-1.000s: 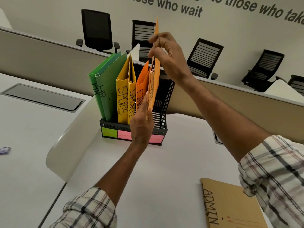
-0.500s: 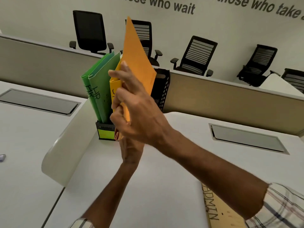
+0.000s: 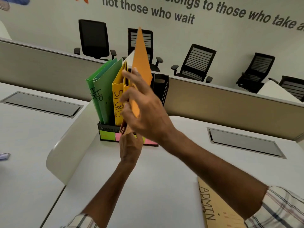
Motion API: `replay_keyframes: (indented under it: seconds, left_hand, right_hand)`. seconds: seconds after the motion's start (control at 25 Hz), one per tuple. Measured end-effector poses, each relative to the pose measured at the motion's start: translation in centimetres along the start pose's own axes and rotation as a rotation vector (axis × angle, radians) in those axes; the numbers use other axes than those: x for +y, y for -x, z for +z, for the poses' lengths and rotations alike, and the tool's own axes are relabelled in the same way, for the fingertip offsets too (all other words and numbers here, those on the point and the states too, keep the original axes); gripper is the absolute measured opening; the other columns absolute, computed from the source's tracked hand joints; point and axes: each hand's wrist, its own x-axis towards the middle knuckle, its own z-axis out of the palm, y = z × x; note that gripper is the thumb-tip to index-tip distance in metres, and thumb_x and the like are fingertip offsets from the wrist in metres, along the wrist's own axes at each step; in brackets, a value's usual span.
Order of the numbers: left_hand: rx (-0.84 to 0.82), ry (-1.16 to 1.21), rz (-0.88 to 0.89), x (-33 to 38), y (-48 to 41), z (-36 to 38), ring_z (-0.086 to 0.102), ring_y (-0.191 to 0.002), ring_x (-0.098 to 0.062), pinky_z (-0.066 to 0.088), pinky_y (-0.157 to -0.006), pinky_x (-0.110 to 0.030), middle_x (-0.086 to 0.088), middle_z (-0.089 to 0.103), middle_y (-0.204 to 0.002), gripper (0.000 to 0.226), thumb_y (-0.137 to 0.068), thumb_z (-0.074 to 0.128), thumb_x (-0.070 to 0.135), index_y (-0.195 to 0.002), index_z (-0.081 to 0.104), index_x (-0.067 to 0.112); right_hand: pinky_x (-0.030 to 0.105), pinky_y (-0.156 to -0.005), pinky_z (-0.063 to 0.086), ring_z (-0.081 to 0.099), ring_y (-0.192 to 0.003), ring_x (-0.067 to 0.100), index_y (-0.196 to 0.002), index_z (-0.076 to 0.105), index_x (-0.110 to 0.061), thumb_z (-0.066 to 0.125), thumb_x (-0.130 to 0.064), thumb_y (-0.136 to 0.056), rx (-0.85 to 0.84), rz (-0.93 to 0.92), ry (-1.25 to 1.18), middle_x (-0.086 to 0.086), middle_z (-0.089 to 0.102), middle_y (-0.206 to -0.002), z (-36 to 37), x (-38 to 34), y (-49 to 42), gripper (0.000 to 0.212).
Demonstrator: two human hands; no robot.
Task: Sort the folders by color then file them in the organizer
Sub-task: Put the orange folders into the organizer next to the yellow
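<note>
A black mesh organizer point(image 3: 162, 89) stands on the white desk with coloured sticky labels along its base. Two green folders point(image 3: 103, 96) marked HR fill its left slot, and two yellow folders point(image 3: 118, 102) marked SPORTS stand beside them. My right hand point(image 3: 144, 112) grips an orange folder point(image 3: 141, 63) that tilts up out of the organizer. Below it, my left hand point(image 3: 130, 146) holds the lower orange edges in front of the organizer's base. A brown folder point(image 3: 217, 209) marked ADMIN lies flat at the bottom right.
A curved white divider point(image 3: 65, 153) runs between this desk and the one at the left. Grey cable hatches point(image 3: 41, 104) point(image 3: 245, 142) sit in both desktops. A beige partition and several black chairs point(image 3: 195, 61) stand behind the organizer.
My right hand slid from the folder's top edge down to its middle, and the orange folder tilted to show its flat face. The left hand stayed at the organizer's base.
</note>
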Motion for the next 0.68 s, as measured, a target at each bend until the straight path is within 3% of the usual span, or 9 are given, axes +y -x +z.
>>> replay_keyframes:
  seconds: [0.08,0.16,0.24,0.36,0.52,0.68]
  left_hand:
    - [-0.03,-0.05,0.068,0.7,-0.8,0.1,0.069,-0.08,-0.041,0.058,-0.062,-0.043,-0.029,0.068,-0.097,0.033,-0.091,0.068,-0.004,-0.12,0.054,-0.01]
    - [-0.027,-0.078,0.125,1.5,-2.1,0.3,0.071,-0.089,-0.041,0.062,-0.066,-0.045,-0.03,0.067,-0.113,0.048,-0.095,0.065,0.001,-0.135,0.038,0.002]
    - [-0.016,-0.101,0.156,1.8,-3.2,0.6,0.072,-0.092,-0.04,0.064,-0.066,-0.046,-0.028,0.065,-0.122,0.054,-0.097,0.062,0.004,-0.14,0.03,0.014]
    - [-0.034,-0.126,0.206,1.6,-4.3,1.0,0.073,-0.091,-0.033,0.064,-0.065,-0.042,-0.024,0.063,-0.13,0.071,-0.098,0.06,0.005,-0.154,0.019,0.018]
    - [-0.063,-0.127,0.221,0.9,-5.4,1.5,0.068,-0.076,-0.021,0.063,-0.06,-0.038,-0.022,0.058,-0.135,0.091,-0.097,0.062,-0.001,-0.162,0.003,0.023]
    - [-0.097,-0.172,0.27,-0.2,-5.7,2.3,0.061,-0.067,-0.018,0.058,-0.053,-0.031,-0.012,0.035,-0.162,0.101,-0.098,0.058,-0.004,-0.16,-0.014,0.033]
  right_hand:
    - [0.026,-0.123,0.018,0.008,-0.156,0.024,-0.123,0.063,-0.007,0.048,-0.018,-0.099,-0.002,0.079,-0.012,0.011,0.022,-0.165,-0.8,1.9,-1.4,0.03]
    - [0.044,-0.125,0.022,0.005,-0.156,0.022,-0.145,0.048,-0.008,0.039,-0.021,-0.105,-0.05,0.141,0.011,0.008,0.01,-0.169,-1.8,4.2,-3.2,0.043]
    - [0.05,-0.125,0.018,0.001,-0.156,0.021,-0.156,0.029,-0.01,0.033,-0.026,-0.109,-0.129,0.17,0.016,0.005,0.001,-0.169,-2.9,6.2,-5.1,0.05]
    - [0.047,-0.127,0.011,-0.003,-0.156,0.019,-0.159,0.015,-0.011,0.031,-0.033,-0.11,-0.245,0.212,0.021,0.004,-0.006,-0.169,-3.6,8.7,-7.6,0.057]
    - [0.036,-0.124,0.01,-0.001,-0.156,0.018,-0.16,0.011,-0.011,0.029,-0.037,-0.109,-0.325,0.261,0.036,0.005,-0.007,-0.169,-3.3,11.2,-9.3,0.06]
    - [0.023,-0.119,0.006,0.0,-0.156,0.018,-0.16,0.011,-0.011,0.028,-0.039,-0.109,-0.364,0.321,0.025,0.005,-0.004,-0.169,-2.3,13.4,-10.1,0.06]
